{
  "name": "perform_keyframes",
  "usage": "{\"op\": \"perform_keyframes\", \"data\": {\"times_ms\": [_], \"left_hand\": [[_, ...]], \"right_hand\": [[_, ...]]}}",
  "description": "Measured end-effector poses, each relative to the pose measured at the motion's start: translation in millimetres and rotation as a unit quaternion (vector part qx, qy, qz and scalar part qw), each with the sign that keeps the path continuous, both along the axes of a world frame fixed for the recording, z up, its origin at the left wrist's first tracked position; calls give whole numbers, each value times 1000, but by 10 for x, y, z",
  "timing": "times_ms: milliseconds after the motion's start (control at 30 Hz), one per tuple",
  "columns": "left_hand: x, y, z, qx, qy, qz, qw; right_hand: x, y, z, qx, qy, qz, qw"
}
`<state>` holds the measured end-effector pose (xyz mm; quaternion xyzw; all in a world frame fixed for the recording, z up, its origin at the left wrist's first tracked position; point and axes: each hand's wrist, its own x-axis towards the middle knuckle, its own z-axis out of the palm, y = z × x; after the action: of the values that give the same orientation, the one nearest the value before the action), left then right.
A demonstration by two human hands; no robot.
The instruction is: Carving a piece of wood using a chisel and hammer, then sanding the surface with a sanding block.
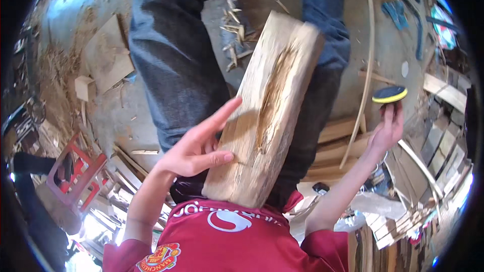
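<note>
A thick block of rough wood (275, 100) lies slanted across my lap, its lower end against my red shirt. A long, ragged groove runs down its upper face. My left hand (194, 153) holds the block's left edge near the lower end, thumb on the face and index finger stretched along the side. The other fingers are curled and partly hidden. Out to the right, my right hand (389, 130) grips a round sanding pad (389, 94), black with a yellow rim, raised apart from the wood. Its fingertips are under the pad.
Wood splinters (234, 30) litter the floor between my legs. At the left stand a red plastic stool (75, 171), a small wooden block (85, 88) and a flat board (108, 53). Planks (338, 146) lie beside my right leg, with a long thin strip (367, 80) nearby. Stacked timber (446, 141) lines the right.
</note>
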<state>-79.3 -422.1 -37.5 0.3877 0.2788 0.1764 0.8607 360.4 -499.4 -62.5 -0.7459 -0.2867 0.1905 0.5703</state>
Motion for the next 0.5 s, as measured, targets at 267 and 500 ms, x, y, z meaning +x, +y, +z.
{"op": "perform_keyframes", "data": {"times_ms": [267,500], "left_hand": [[814,455,-305,-128,-119,-122,977],[922,399,-186,435,282,-97,850]], "right_hand": [[-926,281,762,-44,-266,192,944],[-1155,-5,660,-241,-204,265,911]]}}
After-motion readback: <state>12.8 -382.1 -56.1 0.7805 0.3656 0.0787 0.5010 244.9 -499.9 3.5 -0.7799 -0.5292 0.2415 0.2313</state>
